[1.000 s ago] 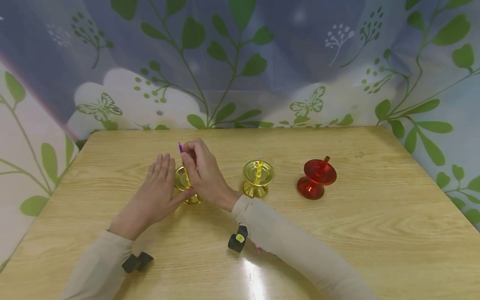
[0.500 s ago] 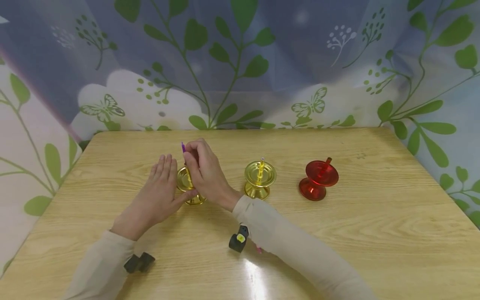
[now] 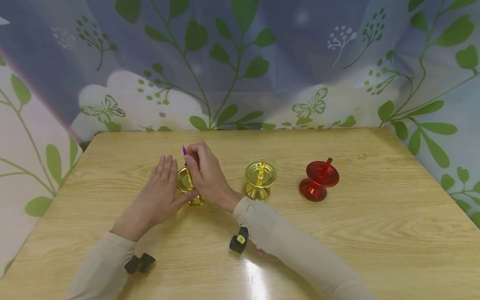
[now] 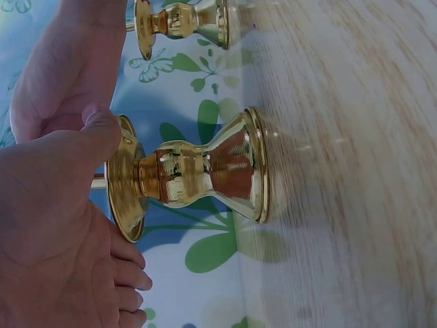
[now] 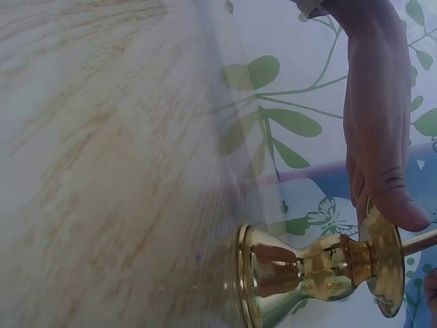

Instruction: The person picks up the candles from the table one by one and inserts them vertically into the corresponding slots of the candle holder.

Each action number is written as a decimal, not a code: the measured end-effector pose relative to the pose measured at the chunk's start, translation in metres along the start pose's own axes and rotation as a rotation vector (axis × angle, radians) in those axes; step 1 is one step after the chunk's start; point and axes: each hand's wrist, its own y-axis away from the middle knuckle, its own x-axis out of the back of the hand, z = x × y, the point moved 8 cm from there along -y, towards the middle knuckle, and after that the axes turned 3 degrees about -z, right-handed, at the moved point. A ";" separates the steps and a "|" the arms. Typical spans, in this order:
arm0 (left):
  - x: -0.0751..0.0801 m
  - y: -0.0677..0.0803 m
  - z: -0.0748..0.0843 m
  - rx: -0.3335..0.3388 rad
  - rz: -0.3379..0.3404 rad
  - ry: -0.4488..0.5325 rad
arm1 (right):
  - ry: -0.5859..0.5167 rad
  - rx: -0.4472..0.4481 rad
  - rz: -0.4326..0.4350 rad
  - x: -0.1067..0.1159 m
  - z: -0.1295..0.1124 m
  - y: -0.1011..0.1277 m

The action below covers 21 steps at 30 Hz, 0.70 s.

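In the head view, a gold candle holder (image 3: 195,200) stands upright on the table at the left, with a dish above a flared base. My right hand (image 3: 210,173) pinches a slim purple candle (image 3: 184,150) just above the holder's centre stem; the candle's lower end is hidden by the fingers. My left hand (image 3: 159,187) lies along the dish's left side with straight fingers. Its thumb (image 4: 102,133) touches the dish rim (image 4: 126,184) in the left wrist view. The right wrist view shows the same holder (image 5: 328,266) with the left thumb at its dish.
To the right stand a second gold candle holder (image 3: 260,175) and a red candle holder (image 3: 318,179). A small pink piece (image 3: 259,251) shows beside the right sleeve on the wooden table (image 3: 375,233). Behind the table hangs a leaf-patterned cloth (image 3: 281,54).
The purple candle and right fingers sit very slightly lower over the holder. The left hand stays at the dish; the whole view has shifted a little.
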 end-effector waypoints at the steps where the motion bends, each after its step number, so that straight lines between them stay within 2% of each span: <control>1: 0.000 0.000 0.000 -0.001 0.002 -0.001 | 0.002 0.000 -0.002 0.000 0.000 0.000; 10: 0.000 0.000 0.000 0.000 0.011 0.007 | -0.042 -0.024 -0.013 -0.002 0.002 0.000; 21: 0.000 -0.001 -0.001 0.000 0.018 0.014 | -0.038 0.018 -0.013 0.001 0.001 0.001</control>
